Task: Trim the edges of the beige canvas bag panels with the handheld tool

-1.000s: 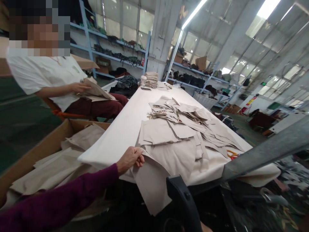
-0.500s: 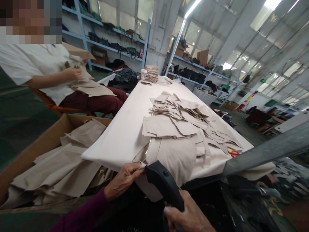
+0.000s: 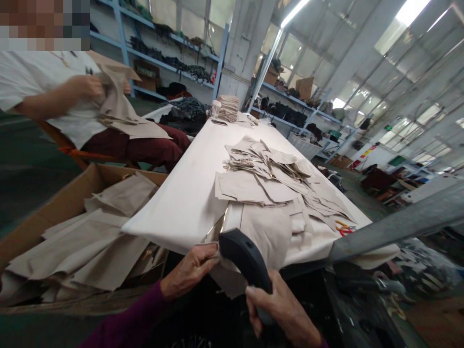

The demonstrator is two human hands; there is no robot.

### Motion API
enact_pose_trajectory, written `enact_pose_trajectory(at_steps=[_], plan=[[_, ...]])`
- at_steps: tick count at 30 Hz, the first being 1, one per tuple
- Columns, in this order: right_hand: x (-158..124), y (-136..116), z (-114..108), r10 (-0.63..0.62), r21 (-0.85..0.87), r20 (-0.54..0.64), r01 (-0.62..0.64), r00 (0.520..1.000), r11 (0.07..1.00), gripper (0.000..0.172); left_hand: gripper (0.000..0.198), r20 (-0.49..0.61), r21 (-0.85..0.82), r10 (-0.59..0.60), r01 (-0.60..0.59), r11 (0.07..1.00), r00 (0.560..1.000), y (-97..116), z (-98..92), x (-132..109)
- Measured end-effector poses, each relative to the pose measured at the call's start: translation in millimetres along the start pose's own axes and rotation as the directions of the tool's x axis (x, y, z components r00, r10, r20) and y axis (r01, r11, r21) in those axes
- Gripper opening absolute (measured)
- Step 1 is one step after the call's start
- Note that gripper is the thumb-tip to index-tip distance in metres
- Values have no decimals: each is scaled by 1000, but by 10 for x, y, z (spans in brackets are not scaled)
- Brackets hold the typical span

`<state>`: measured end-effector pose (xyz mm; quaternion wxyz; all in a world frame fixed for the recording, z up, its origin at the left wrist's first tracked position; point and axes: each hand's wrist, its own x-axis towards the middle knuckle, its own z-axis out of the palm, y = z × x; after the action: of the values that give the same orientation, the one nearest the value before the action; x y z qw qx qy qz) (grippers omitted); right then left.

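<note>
At the table's near edge, my left hand pinches the edge of a beige fabric piece, which lies partly on the table and hangs over its front. A gold-coloured zipper seems to run along its left side. My right hand is wrapped around the grip of a black curved hand-held tool; its exact kind is unclear. The tool's head rests at the fabric edge, close beside my left fingertips, and hides part of the cloth. Just beyond lies a stack of beige fabric pieces.
A white-covered table stretches away, with a heap of fabric pieces and orange-and-red-handled snips. A cardboard box of fabric stands left. A seated co-worker handles cloth. A metal bar crosses at right.
The tool's head has shifted slightly up along the fabric edge, and my left hand stays pinched on it. The co-worker's hands have moved left, lifting cloth. The view has shifted a little.
</note>
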<state>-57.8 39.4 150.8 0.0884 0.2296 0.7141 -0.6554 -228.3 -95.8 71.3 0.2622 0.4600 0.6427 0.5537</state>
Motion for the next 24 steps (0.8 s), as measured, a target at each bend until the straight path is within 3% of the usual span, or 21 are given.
enact_pose_trajectory(at_steps=[4, 8, 12, 14, 17, 22, 24], plan=[[34, 48, -61, -23, 12, -83, 24, 996, 1000, 37, 29, -56, -72, -65, 61, 996, 996, -119, 9, -43], [-195, 210, -88, 65, -20, -121, -68, 991, 997, 40, 29, -82, -88, -68, 60, 994, 994, -223, -24, -85], [-396, 262, 24, 130, -150, -187, -159, 974, 976, 26, 28, -56, -138, -47, 39, 990, 997, -160, 15, -118], [-394, 219, 107, 129, -166, -124, -148, 984, 975, 22, 30, -43, -139, -17, 11, 990, 999, -91, 60, -154], [-300, 157, 190, 64, -61, 15, -63, 998, 996, 20, 31, 18, -162, 4, -1, 987, 1000, -4, 138, -259], [-214, 261, 162, 13, -51, -56, -16, 998, 999, 30, 38, 151, -105, -106, 122, 987, 983, -6, 145, -456], [-239, 356, 122, 28, -115, -108, -40, 994, 993, 34, 42, 125, 14, -185, 185, 983, 975, -22, 59, -446]])
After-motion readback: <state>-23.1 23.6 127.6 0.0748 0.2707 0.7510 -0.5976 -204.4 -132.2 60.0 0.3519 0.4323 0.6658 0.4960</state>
